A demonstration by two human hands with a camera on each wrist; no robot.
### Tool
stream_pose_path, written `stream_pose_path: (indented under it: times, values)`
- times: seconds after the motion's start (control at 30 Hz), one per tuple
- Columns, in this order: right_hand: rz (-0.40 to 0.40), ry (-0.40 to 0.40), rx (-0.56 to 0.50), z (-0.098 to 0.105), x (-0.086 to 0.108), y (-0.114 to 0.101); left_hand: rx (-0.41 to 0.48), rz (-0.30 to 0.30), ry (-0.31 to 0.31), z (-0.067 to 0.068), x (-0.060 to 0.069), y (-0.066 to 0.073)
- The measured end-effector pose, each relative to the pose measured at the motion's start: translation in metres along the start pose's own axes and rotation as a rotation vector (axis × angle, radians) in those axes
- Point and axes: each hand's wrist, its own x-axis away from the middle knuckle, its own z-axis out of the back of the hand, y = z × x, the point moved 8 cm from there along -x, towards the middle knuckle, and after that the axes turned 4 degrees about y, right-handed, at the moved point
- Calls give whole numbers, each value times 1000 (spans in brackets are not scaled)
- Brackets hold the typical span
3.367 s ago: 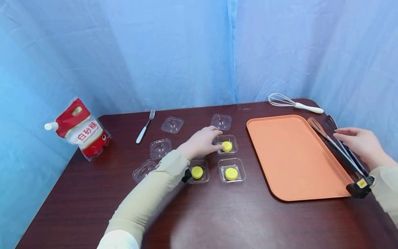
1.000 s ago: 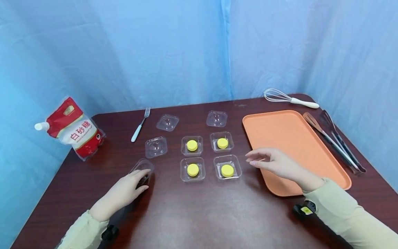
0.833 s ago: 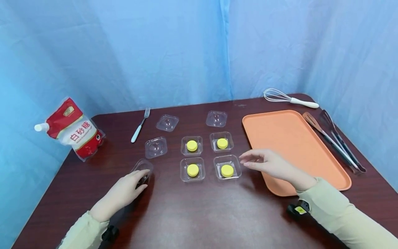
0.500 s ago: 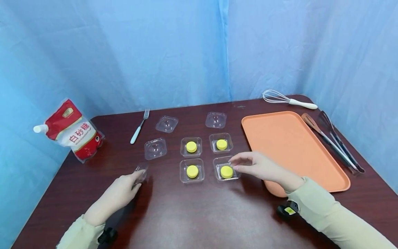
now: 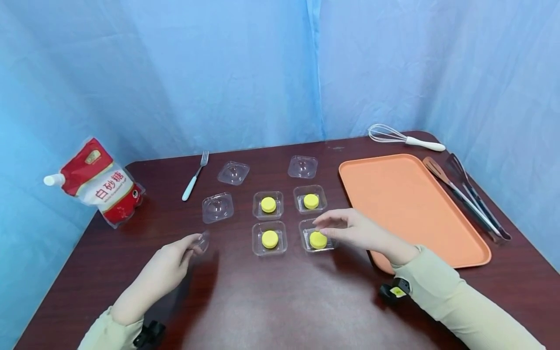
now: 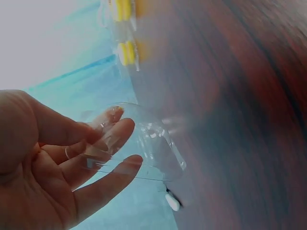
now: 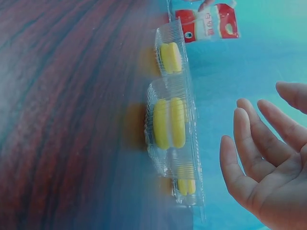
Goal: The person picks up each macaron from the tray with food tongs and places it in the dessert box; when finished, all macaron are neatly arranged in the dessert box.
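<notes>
My left hand [image 5: 164,270] pinches a clear plastic lid [image 6: 156,148] between thumb and fingers, tilted and raised off the table. Over the front right clear box [image 5: 305,238] hovers my right hand [image 5: 356,231], its fingers loosely bent and nothing in them. That box holds a yellow macaron [image 7: 170,123], with a pale filling between two shells. Beside it stand the front left box [image 5: 255,245], the back left box [image 5: 255,206] and the back right box [image 5: 323,194], each with one yellow macaron in it. The right fingertips partly cover the front right box's rim in the head view.
Three clear lids lie behind: a near left lid [image 5: 218,208], a far left lid [image 5: 234,173] and a far right lid [image 5: 303,166]. An orange tray [image 5: 411,209] lies right, with spatula [image 5: 437,170] and tongs [image 5: 481,209] alongside. Fork [image 5: 194,177], whisk [image 5: 407,139] and sugar pouch [image 5: 105,184] stand around.
My left hand has come from the back right box to the nearest lid and lifted it off the table. My right hand has moved left from beside the tray to above the front right box.
</notes>
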Motion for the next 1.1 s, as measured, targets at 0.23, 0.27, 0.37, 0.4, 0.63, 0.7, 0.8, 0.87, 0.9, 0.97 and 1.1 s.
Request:
stream_pose_path:
  times: [0.23,0.27,0.37,0.4,0.63,0.7,0.8,0.87,0.9,0.97,1.1]
  values:
    - [-6,-19,-5,-3,0,-4,87,-52,126,0,-5,11]
    - [2,-20,-8,-4,0,-4,104,-56,139,-1,-6,13]
    - [32,-12,-28,-5,-1,-6,183,-47,148,-2,-11,18]
    - [42,-4,-31,-4,-1,-7,222,-37,141,-3,-13,20]
    - [105,81,10,-1,-3,-19,503,47,106,-11,-28,29]
    - [136,99,29,-2,-4,-23,646,60,86,-14,-32,33]
    - [210,132,71,-3,-5,-31,867,103,42,-21,-40,41]
    - [264,161,115,-4,-6,-36,995,132,18,-26,-44,47]
    - [296,179,137,-5,-6,-40,1043,140,9,-28,-46,50]
    - [363,222,181,-5,-6,-47,1136,143,-8,-32,-51,58]
    - [438,294,255,-6,-5,-58,1285,148,-26,-39,-60,71]
